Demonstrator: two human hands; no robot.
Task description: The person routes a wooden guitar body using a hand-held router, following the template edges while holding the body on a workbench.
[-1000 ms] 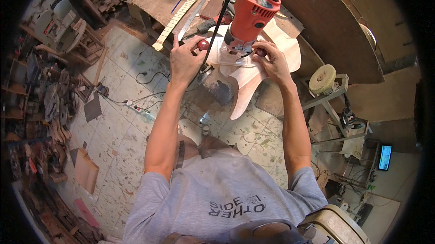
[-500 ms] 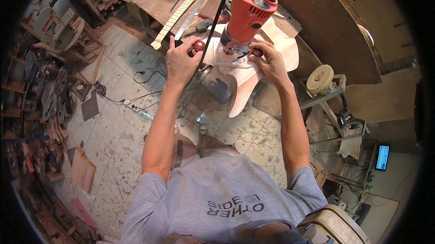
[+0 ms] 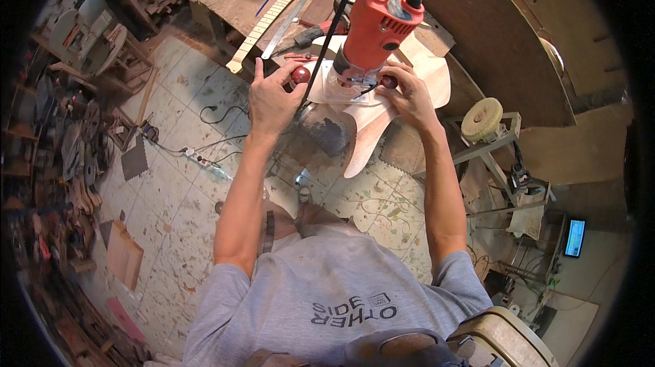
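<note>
A red trim router with a clear base stands on a pale wooden guitar body at the table's near edge. My left hand is closed on the round red knob at the left of the base, fingers pinching it. On the other side, my right hand pinches the darker knob. The router's bit is hidden. A horn of the guitar body juts past the table toward me. The router's black cable loops over its top and hangs down beside my left hand.
On the worktable lie a fretted guitar neck, a steel ruler and hand tools. A yellow buffing wheel sits on a stand at right. A power strip and cables lie on the littered floor. Wood pieces crowd the left side.
The router has shifted slightly to the right and nearer to me, with both hands still on its knobs. The guitar body stays in place.
</note>
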